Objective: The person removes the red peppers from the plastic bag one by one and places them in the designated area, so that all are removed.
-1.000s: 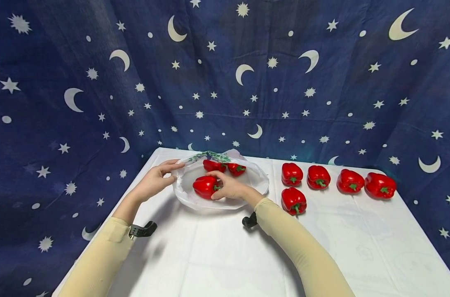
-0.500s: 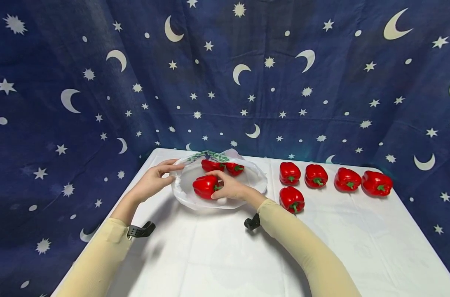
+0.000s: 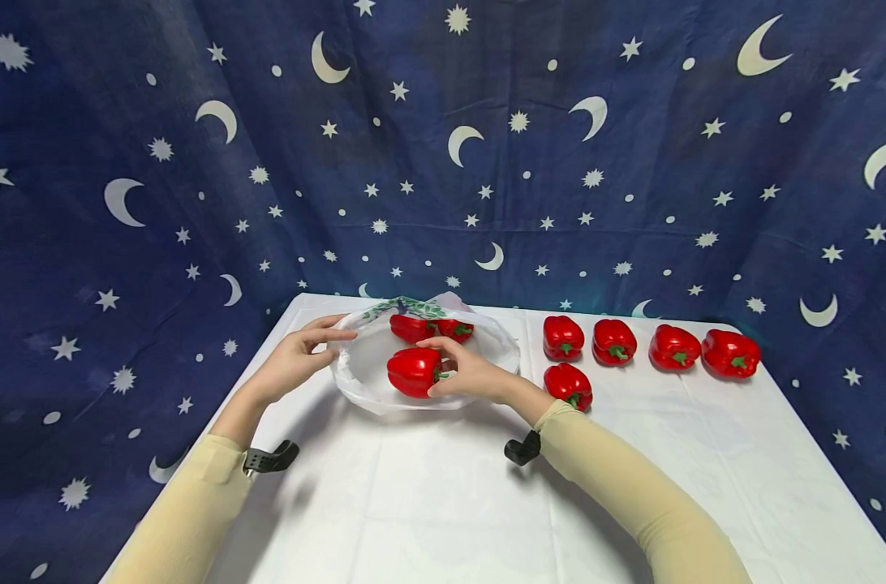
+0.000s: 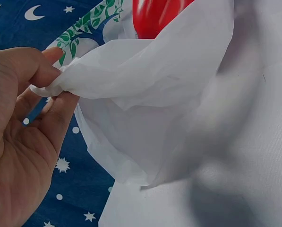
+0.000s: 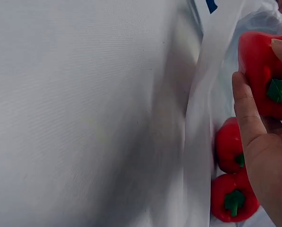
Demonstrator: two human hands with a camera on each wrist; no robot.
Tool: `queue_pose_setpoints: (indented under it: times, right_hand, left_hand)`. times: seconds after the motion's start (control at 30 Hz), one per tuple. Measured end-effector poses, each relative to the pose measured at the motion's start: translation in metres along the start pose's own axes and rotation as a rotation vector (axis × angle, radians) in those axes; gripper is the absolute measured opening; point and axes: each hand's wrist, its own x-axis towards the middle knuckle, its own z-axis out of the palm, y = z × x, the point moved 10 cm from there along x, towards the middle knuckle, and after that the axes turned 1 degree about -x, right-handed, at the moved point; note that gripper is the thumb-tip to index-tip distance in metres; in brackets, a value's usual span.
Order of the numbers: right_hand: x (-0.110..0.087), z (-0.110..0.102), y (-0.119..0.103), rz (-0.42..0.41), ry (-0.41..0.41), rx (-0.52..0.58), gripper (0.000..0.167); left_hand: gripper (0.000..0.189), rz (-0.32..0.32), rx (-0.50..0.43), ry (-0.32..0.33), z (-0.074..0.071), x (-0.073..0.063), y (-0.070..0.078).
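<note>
A white plastic bag (image 3: pixel 363 369) with a green leaf print lies open at the far left of the table. Its rim is pinched between the thumb and fingers of my left hand (image 3: pixel 294 359), as the left wrist view also shows. My right hand (image 3: pixel 472 375) grips a red bell pepper (image 3: pixel 411 373) over the bag's mouth, thumb and fingers on either side of its stem end. Behind it, inside the bag, lie two more red peppers, a left one (image 3: pixel 410 328) and a right one (image 3: pixel 455 329). The right wrist view shows the held pepper (image 5: pixel 259 71) above those two.
Right of the bag, several red peppers stand in a back row, from a near one (image 3: pixel 563 338) to the far right one (image 3: pixel 731 354). One more pepper (image 3: pixel 568 384) sits in front of the row. A dark blue curtain (image 3: pixel 414 146) hangs behind the white table (image 3: pixel 443 503).
My right hand has lifted the pepper slightly and drawn it a little to the right. My left hand keeps its hold on the bag's rim. The whole head view has shifted slightly.
</note>
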Motion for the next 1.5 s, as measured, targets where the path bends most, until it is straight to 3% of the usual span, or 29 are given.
queue_pose_setpoints:
  times: [0.37,0.7,0.9,1.07,1.5]
  right_hand:
    - [-0.036,-0.027,-0.004,-0.005,0.042,0.059,0.082]
    - [-0.066,-0.049,-0.006,0.033,0.116,0.077,0.081]
    - [-0.088,-0.071,-0.008,0.011,0.183,0.053,0.082]
    - [-0.108,-0.096,0.000,0.050,0.267,0.017,0.084]
    - [-0.167,-0.142,0.017,0.090,0.422,0.108,0.087]
  left_hand:
    - [0.034,0.066,-0.096,0.014,0.003,0.000,0.004]
    - [0.034,0.079,-0.109,0.005,0.005,-0.001,0.002]
    - [0.034,0.068,-0.103,-0.006,0.006,-0.002,0.002]
    - [0.034,0.063,-0.093,-0.015,0.007,-0.004,0.004]
    - [0.033,0.019,-0.028,-0.037,0.011,-0.009,-0.003]
